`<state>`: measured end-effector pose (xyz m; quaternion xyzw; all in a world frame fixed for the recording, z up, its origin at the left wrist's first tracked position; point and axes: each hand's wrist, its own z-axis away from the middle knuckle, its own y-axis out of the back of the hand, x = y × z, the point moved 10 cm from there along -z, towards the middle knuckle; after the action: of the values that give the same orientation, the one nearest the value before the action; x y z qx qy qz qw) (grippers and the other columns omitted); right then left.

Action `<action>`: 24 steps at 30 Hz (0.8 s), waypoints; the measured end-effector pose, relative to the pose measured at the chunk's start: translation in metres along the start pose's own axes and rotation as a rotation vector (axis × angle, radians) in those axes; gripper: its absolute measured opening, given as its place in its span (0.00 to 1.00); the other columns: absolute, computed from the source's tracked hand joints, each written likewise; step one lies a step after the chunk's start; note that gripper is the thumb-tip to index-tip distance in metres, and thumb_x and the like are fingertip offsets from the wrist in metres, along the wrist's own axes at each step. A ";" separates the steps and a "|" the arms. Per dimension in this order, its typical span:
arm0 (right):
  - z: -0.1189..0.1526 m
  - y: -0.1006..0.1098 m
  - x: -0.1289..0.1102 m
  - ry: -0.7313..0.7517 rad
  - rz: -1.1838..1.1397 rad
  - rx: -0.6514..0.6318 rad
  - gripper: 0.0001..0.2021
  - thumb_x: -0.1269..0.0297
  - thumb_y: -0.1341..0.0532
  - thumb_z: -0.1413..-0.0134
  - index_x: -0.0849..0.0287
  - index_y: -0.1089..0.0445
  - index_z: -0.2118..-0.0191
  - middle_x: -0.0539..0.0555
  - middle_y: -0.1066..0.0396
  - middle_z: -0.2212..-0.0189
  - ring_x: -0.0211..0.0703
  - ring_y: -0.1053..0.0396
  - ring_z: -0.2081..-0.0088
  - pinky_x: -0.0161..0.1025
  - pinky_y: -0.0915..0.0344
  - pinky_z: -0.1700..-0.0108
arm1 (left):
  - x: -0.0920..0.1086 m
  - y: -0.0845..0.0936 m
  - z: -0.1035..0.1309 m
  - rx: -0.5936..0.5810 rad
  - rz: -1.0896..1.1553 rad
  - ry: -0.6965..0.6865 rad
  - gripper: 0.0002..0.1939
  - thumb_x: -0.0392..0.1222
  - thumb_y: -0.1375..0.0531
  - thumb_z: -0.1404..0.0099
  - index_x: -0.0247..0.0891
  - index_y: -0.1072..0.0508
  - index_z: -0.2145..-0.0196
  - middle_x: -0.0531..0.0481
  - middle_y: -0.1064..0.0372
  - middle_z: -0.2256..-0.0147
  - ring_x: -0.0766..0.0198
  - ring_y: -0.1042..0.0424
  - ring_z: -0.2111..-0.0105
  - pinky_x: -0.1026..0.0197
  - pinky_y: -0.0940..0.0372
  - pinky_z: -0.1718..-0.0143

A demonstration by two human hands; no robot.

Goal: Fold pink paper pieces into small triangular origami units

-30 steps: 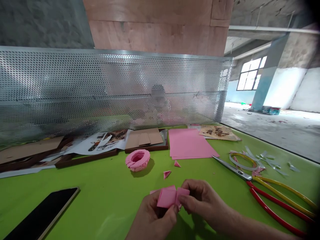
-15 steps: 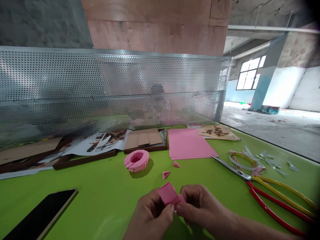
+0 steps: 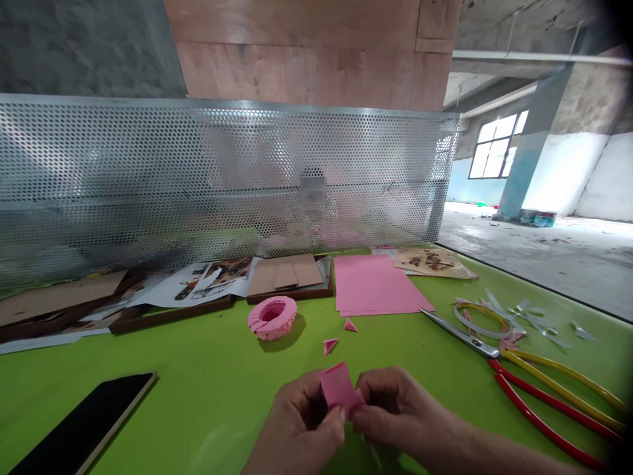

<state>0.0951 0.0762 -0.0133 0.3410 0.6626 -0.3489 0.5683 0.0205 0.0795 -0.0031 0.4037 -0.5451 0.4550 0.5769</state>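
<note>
A small piece of pink paper (image 3: 337, 382), partly folded, is pinched between both hands above the green table. My left hand (image 3: 307, 422) grips its lower left part with thumb and fingers. Its lower right corner is between the thumb and curled fingers of my right hand (image 3: 395, 409). Just beyond the hands lie two little folded pink paper triangles, the nearer triangle (image 3: 330, 346) and the farther triangle (image 3: 351, 325). Farther left sits a ring of folded pink paper (image 3: 272, 318).
Pink sheets (image 3: 373, 284) lie at the back. On the right are scissors (image 3: 477, 343) with red and yellow handles, a tape roll (image 3: 462, 323) and clear scraps. A phone (image 3: 84, 425) lies left. Trays with cardboard (image 3: 284, 272) stand before a perforated metal screen (image 3: 222, 178).
The pink paper has turned slightly more upright between my fingers. Both hands stay nearly in place, and the whole view has shifted a little.
</note>
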 end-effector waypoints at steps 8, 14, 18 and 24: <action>-0.003 -0.003 0.003 0.013 0.028 -0.003 0.14 0.56 0.37 0.52 0.65 0.32 0.72 0.45 0.44 0.80 0.29 0.51 0.79 0.28 0.54 0.78 | -0.010 0.012 -0.003 0.076 0.235 0.007 0.10 0.35 0.35 0.51 0.34 0.30 0.85 0.59 0.40 0.87 0.73 0.47 0.83 0.70 0.47 0.79; -0.002 -0.005 -0.003 0.043 0.034 0.019 0.14 0.56 0.38 0.51 0.64 0.31 0.73 0.44 0.45 0.81 0.29 0.51 0.79 0.28 0.54 0.79 | -0.013 0.018 -0.002 0.120 0.250 0.008 0.09 0.39 0.33 0.52 0.33 0.28 0.82 0.58 0.39 0.85 0.74 0.47 0.84 0.70 0.49 0.81; -0.003 -0.002 -0.004 0.069 0.014 0.049 0.16 0.53 0.40 0.49 0.64 0.32 0.75 0.44 0.47 0.83 0.28 0.54 0.81 0.28 0.55 0.80 | -0.012 0.013 -0.002 0.088 0.238 0.016 0.08 0.42 0.33 0.52 0.34 0.25 0.79 0.55 0.35 0.84 0.71 0.42 0.81 0.67 0.44 0.77; -0.005 -0.005 -0.001 0.041 0.060 0.055 0.18 0.51 0.41 0.50 0.64 0.32 0.75 0.44 0.47 0.83 0.28 0.53 0.82 0.29 0.58 0.82 | -0.012 0.010 0.000 0.080 0.172 0.044 0.08 0.42 0.35 0.49 0.34 0.22 0.77 0.53 0.32 0.83 0.69 0.40 0.80 0.68 0.46 0.78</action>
<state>0.0887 0.0776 -0.0113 0.3836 0.6538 -0.3425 0.5551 0.0107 0.0812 -0.0158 0.3681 -0.5464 0.5328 0.5311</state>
